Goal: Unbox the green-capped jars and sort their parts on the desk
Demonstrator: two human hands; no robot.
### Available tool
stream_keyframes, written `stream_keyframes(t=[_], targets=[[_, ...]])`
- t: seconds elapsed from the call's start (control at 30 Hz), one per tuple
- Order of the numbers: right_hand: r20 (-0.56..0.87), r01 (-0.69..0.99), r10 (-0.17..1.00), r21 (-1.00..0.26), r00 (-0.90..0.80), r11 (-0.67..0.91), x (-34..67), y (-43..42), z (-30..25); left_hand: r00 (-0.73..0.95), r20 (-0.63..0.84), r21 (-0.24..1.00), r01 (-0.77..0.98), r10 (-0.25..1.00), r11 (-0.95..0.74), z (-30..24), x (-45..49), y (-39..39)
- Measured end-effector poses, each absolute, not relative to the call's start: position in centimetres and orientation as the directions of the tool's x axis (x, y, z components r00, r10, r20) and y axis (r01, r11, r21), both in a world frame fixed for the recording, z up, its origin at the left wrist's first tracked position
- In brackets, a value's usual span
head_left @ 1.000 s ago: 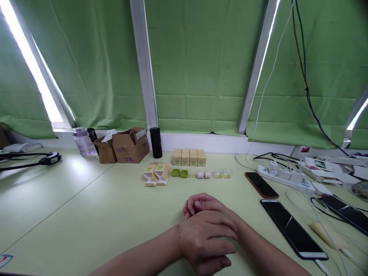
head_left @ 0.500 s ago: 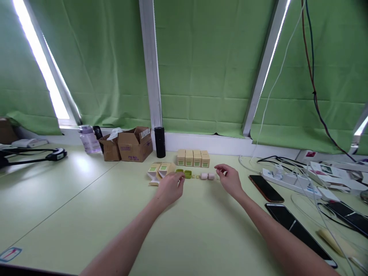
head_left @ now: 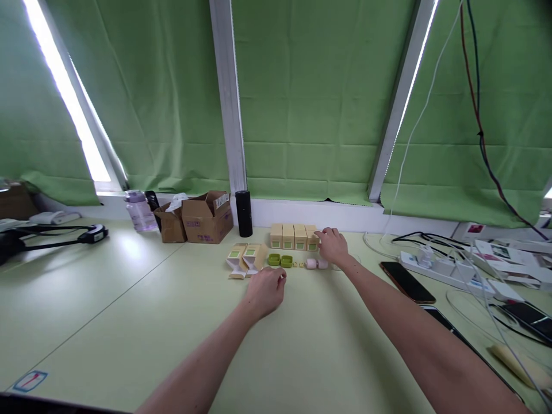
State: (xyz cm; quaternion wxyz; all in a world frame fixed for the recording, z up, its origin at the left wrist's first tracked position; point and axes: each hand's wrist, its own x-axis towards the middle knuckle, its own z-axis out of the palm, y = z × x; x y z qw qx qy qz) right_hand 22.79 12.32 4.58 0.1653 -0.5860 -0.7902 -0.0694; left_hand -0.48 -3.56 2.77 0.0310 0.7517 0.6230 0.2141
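My right hand reaches to the right end of a row of small tan boxes with green-edged labels. Its fingers are closed at the upper right edge of the end box, which stands in line with the others. My left hand hovers over the table, fingers curled in, with nothing visible in them. Behind it lie two opened tan boxes with flaps out. Two small green containers, tiny yellowish pieces and two pale pink cylinders form a line before the row.
Brown cartons, a purple bottle and a black cylinder stand at the back. On the right lie a phone, a power strip, cables and a second dark device partly under my forearm.
My right hand has moved forward to the end box of the row. My left hand has drawn back from the green containers, which now show fully. The view has shifted slightly.
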Motion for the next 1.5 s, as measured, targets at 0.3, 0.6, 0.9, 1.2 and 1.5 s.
stream_keyframes(t=[0.3,0.6,0.9,1.2,1.5], targets=[[0.261,0.964,0.935,-0.043,-0.241,0.261,21.9,13.0,4.2,0.155,0.320,0.287,0.924,0.935,-0.251,2.8,-0.1,-3.5],[0.280,0.947,0.928,-0.136,-0.245,0.291,22.3,13.4,4.1,0.158,0.336,0.279,0.925,0.929,-0.258,2.8,0.1,-3.3],[0.402,0.872,0.913,-0.420,-0.072,0.254,22.9,12.0,5.6,0.139,0.378,0.279,0.926,0.915,-0.256,2.9,-0.4,-3.2],[0.503,0.472,0.847,-0.713,-0.171,0.519,21.8,2.1,4.2,0.088,0.405,0.520,0.796,0.910,-0.309,2.3,-0.6,-2.5],[0.339,0.356,0.874,-0.815,-0.348,0.458,22.6,-2.3,-0.8,0.143,0.331,0.656,0.676,0.933,-0.336,1.7,-0.2,-2.8]])
